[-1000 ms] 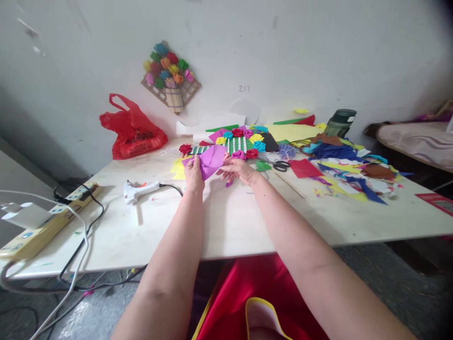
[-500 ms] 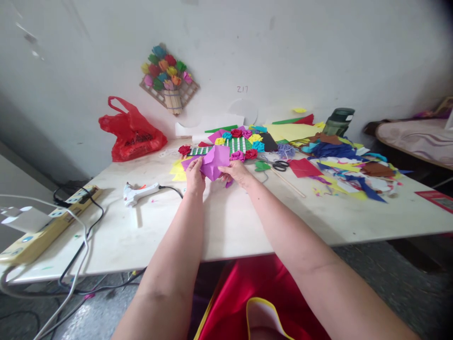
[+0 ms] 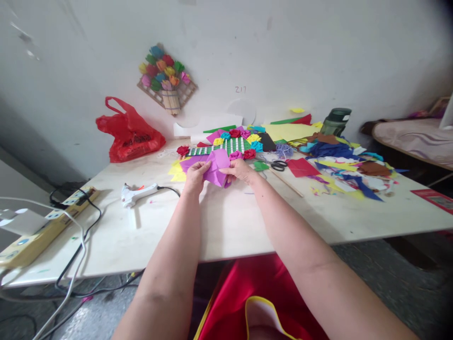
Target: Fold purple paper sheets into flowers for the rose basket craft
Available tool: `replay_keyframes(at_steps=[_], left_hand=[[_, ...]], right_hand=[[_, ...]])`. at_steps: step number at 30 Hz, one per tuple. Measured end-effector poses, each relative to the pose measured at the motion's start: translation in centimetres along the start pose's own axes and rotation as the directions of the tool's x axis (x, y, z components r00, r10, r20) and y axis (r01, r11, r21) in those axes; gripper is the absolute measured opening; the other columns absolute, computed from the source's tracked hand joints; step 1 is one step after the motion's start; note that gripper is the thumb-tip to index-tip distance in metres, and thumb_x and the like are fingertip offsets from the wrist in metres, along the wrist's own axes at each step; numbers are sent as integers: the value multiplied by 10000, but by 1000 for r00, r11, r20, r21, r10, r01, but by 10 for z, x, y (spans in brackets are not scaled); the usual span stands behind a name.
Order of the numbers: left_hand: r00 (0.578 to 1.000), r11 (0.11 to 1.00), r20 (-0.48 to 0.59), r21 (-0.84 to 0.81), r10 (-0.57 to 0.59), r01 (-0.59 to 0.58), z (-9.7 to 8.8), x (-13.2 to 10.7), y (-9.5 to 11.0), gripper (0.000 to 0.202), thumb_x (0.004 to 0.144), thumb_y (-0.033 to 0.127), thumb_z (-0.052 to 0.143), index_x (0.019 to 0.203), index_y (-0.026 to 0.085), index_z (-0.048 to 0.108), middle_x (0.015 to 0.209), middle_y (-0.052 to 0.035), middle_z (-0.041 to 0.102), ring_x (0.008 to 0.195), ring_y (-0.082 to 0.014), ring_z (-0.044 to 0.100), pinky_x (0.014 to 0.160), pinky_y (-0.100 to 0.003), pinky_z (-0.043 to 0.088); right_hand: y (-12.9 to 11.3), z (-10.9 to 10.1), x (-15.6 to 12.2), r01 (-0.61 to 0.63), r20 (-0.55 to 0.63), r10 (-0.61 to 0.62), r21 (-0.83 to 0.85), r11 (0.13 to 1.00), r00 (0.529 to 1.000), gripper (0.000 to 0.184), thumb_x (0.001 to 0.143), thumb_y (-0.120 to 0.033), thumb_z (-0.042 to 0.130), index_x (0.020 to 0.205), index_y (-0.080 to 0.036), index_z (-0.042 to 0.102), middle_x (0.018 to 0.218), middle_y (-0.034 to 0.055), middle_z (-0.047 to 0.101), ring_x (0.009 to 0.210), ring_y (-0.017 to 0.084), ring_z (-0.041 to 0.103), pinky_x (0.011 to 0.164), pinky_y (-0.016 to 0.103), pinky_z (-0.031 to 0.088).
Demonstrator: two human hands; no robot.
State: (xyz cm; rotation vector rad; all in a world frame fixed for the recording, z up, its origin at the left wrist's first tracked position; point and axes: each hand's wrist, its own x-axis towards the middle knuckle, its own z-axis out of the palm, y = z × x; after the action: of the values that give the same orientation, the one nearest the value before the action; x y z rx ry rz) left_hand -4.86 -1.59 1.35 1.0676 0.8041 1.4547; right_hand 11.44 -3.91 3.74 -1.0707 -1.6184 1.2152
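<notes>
Both hands hold a purple sheet of paper point(image 3: 216, 166) just above the white table point(image 3: 226, 222). My left hand point(image 3: 195, 175) pinches its left side and my right hand point(image 3: 240, 170) pinches its right side, fingers closed on the paper. The sheet looks folded and creased between them. Right behind it lies a green and white woven mat point(image 3: 226, 145) ringed with paper roses in red, yellow, blue and pink.
A glue gun point(image 3: 136, 193) with its cord lies to the left, near a power strip point(image 3: 38, 231). A red plastic bag point(image 3: 129, 130) sits at the back left. Black scissors point(image 3: 279, 165), a wooden stick point(image 3: 286, 183) and several coloured paper scraps point(image 3: 339, 160) fill the right side.
The purple paper has been drawn closer together and folded more between my hands. My right hand moved left toward the left hand.
</notes>
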Motion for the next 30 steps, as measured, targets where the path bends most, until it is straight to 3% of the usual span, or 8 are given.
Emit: replay_keyframes(at_steps=[5,12,19,25,30], left_hand=[[999,999,-26,0,42,-42,1,3,-4,327,529,335,749,615,149,495,486,48,507,401,-52,437,398,-183,334],[999,999,6,15,40,-41,0,3,-7,300,539,283,735,584,155,467,462,58,465,395,-47,415,391,-175,326],[999,999,38,10,40,-40,0,3,-6,305,554,285,732,589,159,456,454,65,435,386,-44,394,379,-174,304],[998,999,46,12,31,-31,1,1,-5,344,550,320,744,604,162,442,446,71,427,372,-40,379,362,-169,285],[998,999,64,33,21,-23,2,0,-4,356,553,343,739,602,162,437,433,75,417,357,-38,360,345,-166,266]], right_hand=[[3,-1,4,25,-83,-23,30,999,996,274,656,-306,694,578,-149,485,416,-7,557,388,110,541,353,179,387],[6,-5,6,90,-165,-87,12,996,983,272,608,-271,707,553,-155,467,381,-51,499,347,72,463,362,173,346],[4,-5,5,87,-128,-79,57,995,989,236,559,-229,717,635,-148,509,460,-68,511,405,67,460,411,187,370],[8,-5,8,87,-48,-81,130,988,996,308,502,-203,734,714,-151,517,566,-59,559,495,78,506,479,196,425],[3,-1,7,98,-113,-86,112,989,990,386,466,-161,736,778,-158,509,570,-68,545,564,99,528,501,193,429]])
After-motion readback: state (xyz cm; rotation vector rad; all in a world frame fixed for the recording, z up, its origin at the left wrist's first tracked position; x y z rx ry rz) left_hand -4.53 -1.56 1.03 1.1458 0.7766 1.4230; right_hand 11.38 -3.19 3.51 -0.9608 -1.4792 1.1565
